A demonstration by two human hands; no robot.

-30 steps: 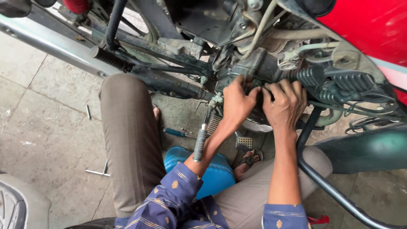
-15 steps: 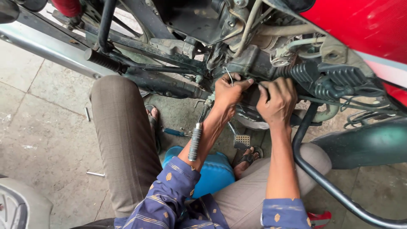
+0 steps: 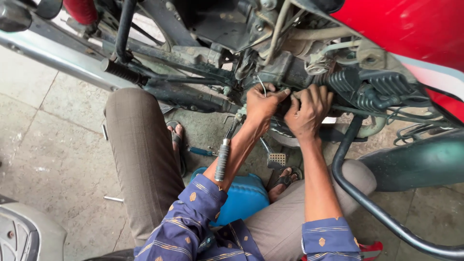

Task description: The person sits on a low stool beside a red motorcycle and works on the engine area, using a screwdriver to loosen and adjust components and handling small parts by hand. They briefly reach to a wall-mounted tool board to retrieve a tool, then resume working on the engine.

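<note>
Left hand (image 3: 261, 104) pinches thin pale wire (image 3: 261, 85) at grimy grey motorcycle engine casing (image 3: 285, 63), under red fuel tank (image 3: 411, 34). Right hand (image 3: 307, 110) presses curled fingers on casing beside it; grip unclear. Best: keep wire taut, steady casing, avoid black kick lever (image 3: 223, 157).

Grey stone-slab floor (image 3: 53, 130), stained, seams visible. Loose bolt (image 3: 113, 198) and blue-handled screwdriver (image 3: 201, 152) lie on it. Grey scooter panel (image 3: 24, 232) at bottom left. Flat daylight.
</note>
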